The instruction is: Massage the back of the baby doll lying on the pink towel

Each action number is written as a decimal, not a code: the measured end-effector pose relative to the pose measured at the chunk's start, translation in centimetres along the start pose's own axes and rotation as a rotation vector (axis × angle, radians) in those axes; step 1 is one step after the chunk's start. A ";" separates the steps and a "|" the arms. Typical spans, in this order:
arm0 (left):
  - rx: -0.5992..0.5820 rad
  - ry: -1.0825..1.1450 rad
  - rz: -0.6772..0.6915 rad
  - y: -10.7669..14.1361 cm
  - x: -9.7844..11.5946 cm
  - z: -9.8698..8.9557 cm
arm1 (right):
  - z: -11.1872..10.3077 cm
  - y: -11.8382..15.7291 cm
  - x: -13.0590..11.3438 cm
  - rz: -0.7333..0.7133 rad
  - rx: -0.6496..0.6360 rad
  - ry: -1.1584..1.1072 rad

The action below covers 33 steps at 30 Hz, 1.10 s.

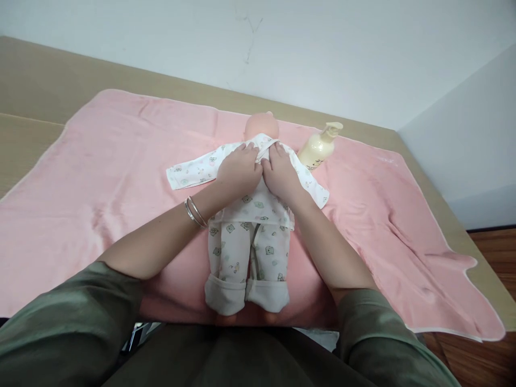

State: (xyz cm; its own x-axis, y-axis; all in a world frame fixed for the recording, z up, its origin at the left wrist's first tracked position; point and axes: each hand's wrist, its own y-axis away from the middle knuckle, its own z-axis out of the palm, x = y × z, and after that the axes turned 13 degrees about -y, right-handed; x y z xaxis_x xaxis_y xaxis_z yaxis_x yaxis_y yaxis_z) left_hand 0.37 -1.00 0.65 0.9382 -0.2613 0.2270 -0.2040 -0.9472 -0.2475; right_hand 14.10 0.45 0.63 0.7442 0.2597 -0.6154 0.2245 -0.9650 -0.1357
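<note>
A baby doll lies stretched out on a pink blanket, head away from me and feet towards me. It wears a white printed baby shirt with the sleeves spread to both sides. Matching trousers cover its legs, their white cuffs folded up. My left hand is at the upper chest, fingers bent onto the shirt's cloth near the neckline. Beside it, my right hand pinches the overlapping edge of the shirt just below the doll's head. Both thumbs nearly meet; the cloth under the fingers is partly hidden.
A cream pump bottle leans on the blanket right of the doll, close to the shirt's sleeve. The wooden table shows around the blanket. Behind it stands a white wall, and a wooden floor is at right.
</note>
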 end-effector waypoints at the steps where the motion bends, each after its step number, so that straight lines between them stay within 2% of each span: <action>1: -0.023 0.029 -0.017 -0.6 -0.6 0.0 | 0.4 0.5 -0.4 0.000 0.010 0.033; 4: -0.047 0.088 -0.061 -2.1 -2.2 0.8 | 1.6 2.1 -1.9 -0.035 0.042 0.121; 7: -0.019 0.110 -0.081 -2.7 -2.8 1.9 | 2.0 2.8 -2.7 -0.065 0.026 0.118; 9: 0.013 0.117 -0.098 -2.6 -2.7 2.4 | 1.6 2.2 -2.4 -0.043 -0.005 0.066; 13: 0.068 0.119 -0.108 -2.1 -2.2 2.9 | 0.2 -0.1 -0.1 0.017 -0.011 -0.040; 18: 0.104 0.117 -0.094 -2.1 -2.3 3.1 | 0.3 -1.0 1.6 0.004 0.063 -0.069; 33: 0.041 0.115 -0.084 -2.3 -2.5 2.5 | 1.4 0.0 0.5 0.065 0.155 -0.023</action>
State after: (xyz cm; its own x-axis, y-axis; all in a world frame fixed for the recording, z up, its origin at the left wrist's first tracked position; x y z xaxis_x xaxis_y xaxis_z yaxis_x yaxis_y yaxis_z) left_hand -0.78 2.29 -1.65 0.9126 -0.2034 0.3546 -0.1122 -0.9588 -0.2611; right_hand 13.54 0.55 -0.77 0.7388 0.1972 -0.6444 0.0750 -0.9743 -0.2122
